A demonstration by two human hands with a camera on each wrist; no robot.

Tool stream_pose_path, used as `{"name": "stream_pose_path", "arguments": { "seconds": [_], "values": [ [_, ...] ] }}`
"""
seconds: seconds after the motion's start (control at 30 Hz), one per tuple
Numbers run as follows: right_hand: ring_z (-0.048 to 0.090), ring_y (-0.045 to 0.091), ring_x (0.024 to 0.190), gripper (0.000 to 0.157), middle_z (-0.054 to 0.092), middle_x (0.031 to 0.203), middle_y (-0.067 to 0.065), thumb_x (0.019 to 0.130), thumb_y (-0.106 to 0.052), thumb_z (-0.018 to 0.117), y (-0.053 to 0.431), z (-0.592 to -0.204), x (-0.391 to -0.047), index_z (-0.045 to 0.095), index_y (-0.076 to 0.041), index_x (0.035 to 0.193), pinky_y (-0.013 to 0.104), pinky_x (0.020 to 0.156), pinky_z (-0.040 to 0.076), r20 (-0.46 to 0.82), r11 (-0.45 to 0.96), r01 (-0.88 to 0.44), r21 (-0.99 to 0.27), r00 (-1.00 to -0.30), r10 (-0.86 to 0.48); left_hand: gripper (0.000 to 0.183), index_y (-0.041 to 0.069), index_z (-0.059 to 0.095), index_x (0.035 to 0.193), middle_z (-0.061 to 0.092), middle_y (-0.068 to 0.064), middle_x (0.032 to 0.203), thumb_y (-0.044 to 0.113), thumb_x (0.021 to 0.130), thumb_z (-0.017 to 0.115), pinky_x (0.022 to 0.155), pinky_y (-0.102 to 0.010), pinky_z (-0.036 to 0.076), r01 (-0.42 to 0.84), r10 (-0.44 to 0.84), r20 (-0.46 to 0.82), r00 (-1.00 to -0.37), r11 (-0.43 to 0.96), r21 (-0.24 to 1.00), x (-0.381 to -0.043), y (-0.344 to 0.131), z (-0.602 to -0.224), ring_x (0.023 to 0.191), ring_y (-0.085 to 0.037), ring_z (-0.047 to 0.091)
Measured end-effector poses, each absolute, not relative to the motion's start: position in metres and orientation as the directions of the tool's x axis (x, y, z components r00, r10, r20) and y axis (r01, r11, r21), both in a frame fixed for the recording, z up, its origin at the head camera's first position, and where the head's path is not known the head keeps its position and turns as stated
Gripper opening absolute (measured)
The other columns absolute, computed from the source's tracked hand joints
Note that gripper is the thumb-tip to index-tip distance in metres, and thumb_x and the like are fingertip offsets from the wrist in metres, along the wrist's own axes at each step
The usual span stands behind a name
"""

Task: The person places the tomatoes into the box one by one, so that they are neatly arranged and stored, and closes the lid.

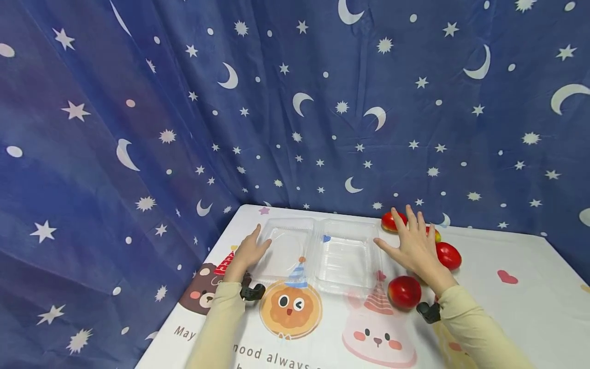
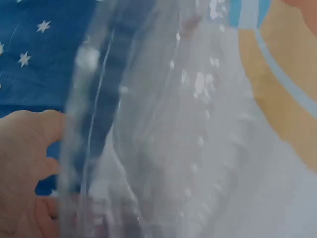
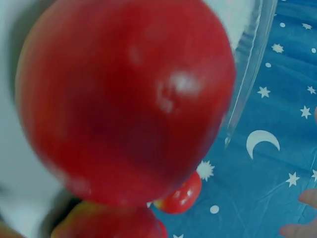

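Observation:
An opened clear plastic clamshell box [image 1: 343, 259] lies flat with its two halves side by side. At its left edge is my left hand [image 1: 249, 253], thumb and fingers spread apart. In the left wrist view that hand [image 2: 27, 173] shows beside the plastic wall [image 2: 84, 124]. My right hand [image 1: 415, 246] has its fingers spread wide over a group of red fruits with yellow tinges, right of the box. The nearest red fruit [image 1: 404, 292] fills much of the right wrist view. Others are a back fruit [image 1: 392, 222] and a right-hand fruit [image 1: 448, 256]; one is partly hidden by my hand.
A white table cover [image 1: 521, 307] with printed cartoon animals, hearts and lettering lies under everything. Behind the table and along its left side hangs a blue curtain [image 1: 322, 128] with moons and stars. A black wrist mount [image 1: 428, 311] sits at each cuff.

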State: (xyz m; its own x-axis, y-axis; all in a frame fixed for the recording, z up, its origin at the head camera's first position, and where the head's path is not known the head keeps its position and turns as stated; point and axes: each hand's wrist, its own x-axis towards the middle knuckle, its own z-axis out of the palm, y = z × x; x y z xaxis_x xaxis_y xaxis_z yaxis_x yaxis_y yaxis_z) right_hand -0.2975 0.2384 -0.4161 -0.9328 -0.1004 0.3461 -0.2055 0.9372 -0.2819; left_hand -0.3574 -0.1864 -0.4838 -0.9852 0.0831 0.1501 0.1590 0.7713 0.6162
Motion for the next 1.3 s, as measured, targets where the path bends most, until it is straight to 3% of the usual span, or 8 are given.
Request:
{"name": "stream_pose_path", "arguments": {
  "seconds": [0.3, 0.67, 0.87, 1.0, 1.2, 1.3],
  "values": [
    [0.015, 0.060, 0.137, 0.093, 0.016, 0.155, 0.034, 0.085, -0.053, 0.067, 0.248, -0.409, -0.308, 0.026, -0.006, 0.155, 0.078, 0.103, 0.009, 0.298, 0.951, -0.170, -0.257, -0.950, -0.089, 0.067, -0.003, 0.032, 0.151, 0.051, -0.030, 0.138, 0.018, 0.095, 0.062, 0.109, -0.054, 0.034, 0.196, 0.089, 0.184, -0.979, 0.665, 0.721, -0.355, -0.198, -0.494, 0.130, -0.042, 0.048],
    [0.021, 0.060, 0.136, 0.086, 0.022, 0.154, 0.034, 0.087, -0.046, 0.067, 0.256, -0.406, -0.332, 0.031, -0.004, 0.153, 0.076, 0.103, 0.016, 0.264, 0.933, -0.176, -0.312, -0.960, -0.092, 0.064, -0.003, 0.035, 0.150, 0.058, -0.027, 0.131, 0.007, 0.094, 0.063, 0.107, -0.053, 0.036, 0.233, 0.095, 0.223, -0.970, 0.628, 0.742, -0.357, -0.203, -0.498, 0.126, -0.040, 0.053],
    [0.027, 0.059, 0.133, 0.082, 0.025, 0.151, 0.036, 0.090, -0.040, 0.067, 0.264, -0.409, -0.356, 0.032, 0.003, 0.150, 0.075, 0.102, 0.023, 0.183, 0.933, -0.160, -0.323, -0.978, -0.104, 0.063, -0.004, 0.039, 0.148, 0.061, -0.026, 0.128, 0.000, 0.089, 0.064, 0.107, -0.052, 0.036, 0.243, 0.091, 0.237, -0.967, 0.601, 0.761, -0.360, -0.205, -0.502, 0.125, -0.040, 0.054],
    [0.033, 0.059, 0.129, 0.076, 0.027, 0.148, 0.038, 0.092, -0.033, 0.064, 0.268, -0.411, -0.372, 0.033, 0.007, 0.148, 0.074, 0.100, 0.028, 0.122, 0.933, -0.133, -0.333, -0.988, -0.098, 0.063, -0.009, 0.038, 0.146, 0.062, -0.028, 0.125, -0.005, 0.088, 0.063, 0.103, -0.052, 0.041, 0.268, 0.093, 0.262, -0.961, 0.556, 0.787, -0.361, -0.207, -0.504, 0.119, -0.042, 0.057],
    [0.044, 0.049, 0.122, 0.068, 0.040, 0.138, 0.035, 0.090, -0.028, 0.067, 0.269, -0.416, -0.389, 0.042, 0.007, 0.143, 0.068, 0.095, 0.040, 0.077, 0.939, -0.104, -0.329, -0.994, -0.083, 0.063, -0.010, 0.039, 0.145, 0.062, -0.030, 0.123, -0.009, 0.087, 0.061, 0.094, -0.049, 0.049, 0.267, 0.071, 0.266, -0.961, 0.467, 0.843, -0.363, -0.207, -0.506, 0.107, -0.043, 0.063],
    [0.048, 0.045, 0.115, 0.063, 0.046, 0.129, 0.033, 0.089, -0.027, 0.069, 0.269, -0.419, -0.392, 0.047, 0.006, 0.138, 0.064, 0.089, 0.044, 0.049, 0.941, -0.086, -0.328, -0.996, -0.074, 0.062, -0.009, 0.040, 0.145, 0.063, -0.029, 0.123, -0.009, 0.086, 0.062, 0.090, -0.043, 0.052, 0.250, 0.054, 0.254, -0.966, 0.459, 0.853, -0.363, -0.207, -0.510, 0.104, -0.041, 0.065]
  ]
}}
